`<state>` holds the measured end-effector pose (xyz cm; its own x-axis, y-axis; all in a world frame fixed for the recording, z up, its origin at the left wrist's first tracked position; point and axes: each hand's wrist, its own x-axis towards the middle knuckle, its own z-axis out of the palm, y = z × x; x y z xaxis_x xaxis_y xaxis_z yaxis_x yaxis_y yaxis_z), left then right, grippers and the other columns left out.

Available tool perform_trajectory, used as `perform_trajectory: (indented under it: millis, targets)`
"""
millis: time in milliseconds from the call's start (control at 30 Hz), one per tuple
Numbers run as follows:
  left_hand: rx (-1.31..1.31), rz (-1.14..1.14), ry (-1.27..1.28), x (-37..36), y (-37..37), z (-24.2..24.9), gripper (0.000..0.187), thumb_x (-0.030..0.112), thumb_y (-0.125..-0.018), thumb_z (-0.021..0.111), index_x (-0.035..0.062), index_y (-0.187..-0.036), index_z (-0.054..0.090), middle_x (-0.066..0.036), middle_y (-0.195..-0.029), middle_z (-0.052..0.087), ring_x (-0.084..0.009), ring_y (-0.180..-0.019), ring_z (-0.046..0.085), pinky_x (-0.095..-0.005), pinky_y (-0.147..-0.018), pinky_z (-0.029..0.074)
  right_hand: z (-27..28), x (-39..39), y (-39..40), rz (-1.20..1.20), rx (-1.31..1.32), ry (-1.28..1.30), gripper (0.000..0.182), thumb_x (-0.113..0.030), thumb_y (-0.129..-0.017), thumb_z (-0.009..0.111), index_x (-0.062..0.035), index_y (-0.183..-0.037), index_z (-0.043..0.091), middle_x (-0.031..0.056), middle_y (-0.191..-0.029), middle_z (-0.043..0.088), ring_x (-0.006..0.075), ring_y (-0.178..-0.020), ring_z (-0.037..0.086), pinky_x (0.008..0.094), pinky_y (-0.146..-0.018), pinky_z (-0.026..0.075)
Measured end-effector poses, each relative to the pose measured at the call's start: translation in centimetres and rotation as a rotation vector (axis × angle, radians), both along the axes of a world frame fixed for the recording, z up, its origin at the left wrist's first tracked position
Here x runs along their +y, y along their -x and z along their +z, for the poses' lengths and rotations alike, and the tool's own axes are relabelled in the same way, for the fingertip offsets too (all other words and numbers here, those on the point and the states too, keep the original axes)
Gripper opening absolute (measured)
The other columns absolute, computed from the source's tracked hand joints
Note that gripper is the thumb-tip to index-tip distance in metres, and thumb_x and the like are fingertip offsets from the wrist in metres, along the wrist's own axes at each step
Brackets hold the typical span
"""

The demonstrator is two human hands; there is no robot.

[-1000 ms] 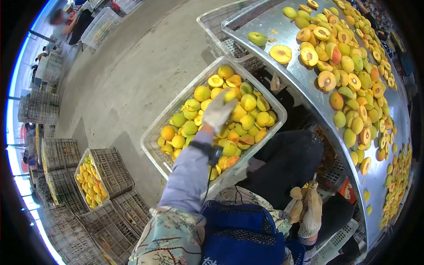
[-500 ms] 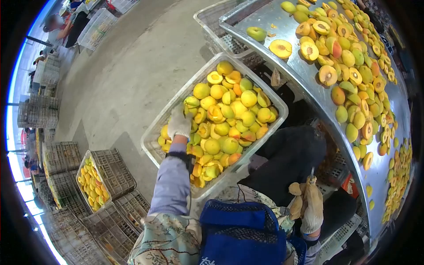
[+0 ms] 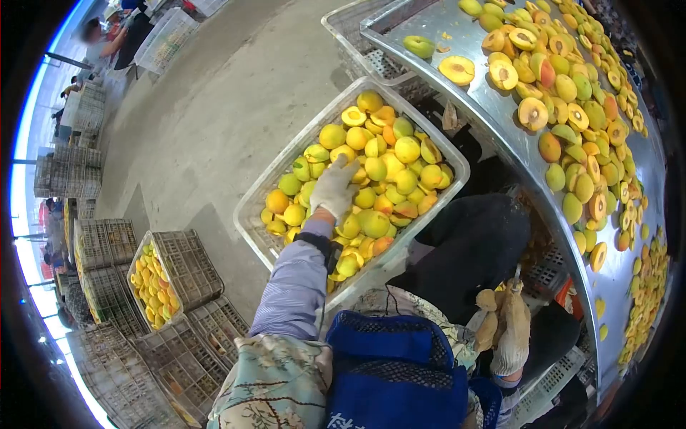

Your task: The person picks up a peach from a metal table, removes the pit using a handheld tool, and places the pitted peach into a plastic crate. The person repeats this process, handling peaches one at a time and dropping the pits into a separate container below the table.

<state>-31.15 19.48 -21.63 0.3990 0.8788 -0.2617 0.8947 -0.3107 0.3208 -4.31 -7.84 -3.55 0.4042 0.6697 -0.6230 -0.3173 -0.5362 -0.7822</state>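
My left hand (image 3: 334, 189), in a pale glove, lies palm down on the fruit in a crate (image 3: 246, 207), fingers apart. The crate is full of yellow peaches (image 3: 375, 224), several of them cut into halves. Whether the fingertips press on one peach cannot be made out. Down by my right thigh, my right hand (image 3: 510, 330) is closed in a stained, worn glove. A thin metal knife (image 3: 517, 272) pokes up from its fist, its lower part hidden by the fingers.
A metal table (image 3: 493, 121) on the right carries many peach halves (image 3: 532, 113), some showing brown centres. Another crate (image 3: 343, 28) sits partly under its corner. Stacked crates (image 3: 182, 357) stand at left, one holding peaches (image 3: 153, 286). A person (image 3: 107, 43) sits far off at upper left.
My left hand has moved right and slightly up from the crate's left side to nearer its middle. Peaches at the left side lie differently. My right hand stays by the thigh.
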Motion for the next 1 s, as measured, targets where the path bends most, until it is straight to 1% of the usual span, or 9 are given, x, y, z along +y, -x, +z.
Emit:
perform_trajectory:
  millis: [67, 233, 367, 433, 533, 600, 667, 767, 1000]
  targets:
    - [-0.5, 0.476, 0.217, -1.4, 1.7, 0.2, 0.05, 0.027, -0.09, 0.062, 0.0093, -0.135, 0.052, -0.014, -0.106, 0.065, -0.0298, -0.106, 0.061, -0.0364, -0.093, 0.047, 0.0, 0.1, 0.0, -0.016, 0.01, -0.001, 0.046, -0.043, -0.098, 0.05, 0.0011, -0.105, 0.061, 0.0081, -0.086, 0.067, 0.0115, -0.065, 0.061, 0.0235, -0.057, 0.048]
    - [-1.041, 0.968, 0.404, -4.5, 13.3, -5.7, 0.063, 0.05, -0.091, 0.057, -0.0041, -0.124, 0.056, -0.011, -0.103, 0.068, -0.023, -0.084, 0.067, -0.0357, -0.076, 0.053, 0.8, 0.8, 0.3, -0.028, 0.103, 0.077, 0.045, -0.043, -0.098, 0.05, 0.0007, -0.105, 0.061, 0.0073, -0.086, 0.067, 0.0107, -0.065, 0.061, 0.0214, -0.055, 0.047]
    - [-0.368, 0.977, 0.273, -3.3, 15.0, -3.6, 0.056, 0.049, -0.09, 0.057, -0.0028, -0.11, 0.062, -0.011, -0.091, 0.069, -0.0257, -0.085, 0.068, -0.0379, -0.075, 0.053, 0.7, 1.0, 0.5, 0.026, 0.105, 0.077, 0.046, -0.043, -0.098, 0.05, 0.0005, -0.107, 0.061, 0.0077, -0.088, 0.067, 0.0122, -0.068, 0.062, 0.0239, -0.058, 0.049]
    - [0.438, 0.587, 0.125, -1.9, 13.1, -0.1, 0.048, 0.045, -0.091, 0.054, 0.0006, -0.106, 0.066, -0.017, -0.095, 0.07, -0.0336, -0.087, 0.067, -0.0415, -0.078, 0.053, 0.8, 0.8, 0.4, 0.019, 0.078, 0.031, 0.048, -0.044, -0.098, 0.05, 0.0008, -0.11, 0.06, 0.0085, -0.092, 0.067, 0.0133, -0.074, 0.063, 0.0256, -0.064, 0.05]
    - [0.203, 0.479, 0.03, -2.4, 8.5, 4.9, 0.045, 0.038, -0.089, 0.055, 0.006, -0.119, 0.064, -0.02, -0.111, 0.067, -0.0365, -0.1, 0.064, -0.0425, -0.088, 0.05, -1.1, -0.4, -0.1, -0.036, 0.017, -0.005, 0.048, -0.045, -0.097, 0.05, 0.0009, -0.111, 0.059, 0.0087, -0.093, 0.067, 0.0131, -0.075, 0.063, 0.0251, -0.066, 0.05]
    - [0.085, -0.157, -0.036, -3.4, 9.6, -1.2, 0.044, 0.036, -0.088, 0.056, 0.0099, -0.123, 0.062, -0.017, -0.12, 0.064, -0.0329, -0.108, 0.062, -0.0433, -0.091, 0.048, -1.1, -0.3, 0.5, -0.069, 0.006, -0.013, 0.049, -0.045, -0.097, 0.051, 0.0007, -0.11, 0.059, 0.0076, -0.091, 0.066, 0.0125, -0.073, 0.062, 0.0245, -0.064, 0.049]
    - [-0.009, 0.037, 0.226, -6.4, 5.3, -0.8, 0.043, 0.037, -0.087, 0.059, 0.0097, -0.12, 0.061, -0.018, -0.116, 0.063, -0.0341, -0.106, 0.06, -0.0444, -0.089, 0.048, -0.4, -0.1, 0.7, -0.027, 0.059, 0.029, 0.049, -0.046, -0.097, 0.051, 0.0005, -0.108, 0.06, 0.0058, -0.088, 0.065, 0.0109, -0.071, 0.06, 0.0239, -0.062, 0.047]
    - [0.14, 0.091, 0.165, -10.0, 3.9, 2.1, 0.047, 0.037, -0.085, 0.061, 0.0113, -0.123, 0.058, -0.019, -0.103, 0.062, -0.0362, -0.101, 0.059, -0.046, -0.085, 0.048, 0.8, 0.9, 1.3, 0.002, 0.033, -0.002, 0.048, -0.046, -0.097, 0.05, 0.0005, -0.106, 0.06, 0.0051, -0.08, 0.064, 0.0106, -0.062, 0.058, 0.0229, -0.055, 0.045]
    - [0.195, -0.154, 0.233, -13.4, 6.1, 3.8, 0.027, 0.03, -0.085, 0.063, 0.0086, -0.101, 0.06, -0.017, -0.096, 0.061, -0.0392, -0.095, 0.059, -0.0479, -0.08, 0.049, 2.8, 2.0, 2.1, 0.049, 0.11, 0.034, 0.047, -0.044, -0.098, 0.047, 0.0006, -0.106, 0.06, 0.0054, -0.081, 0.064, 0.0103, -0.061, 0.058, 0.0228, -0.054, 0.045]
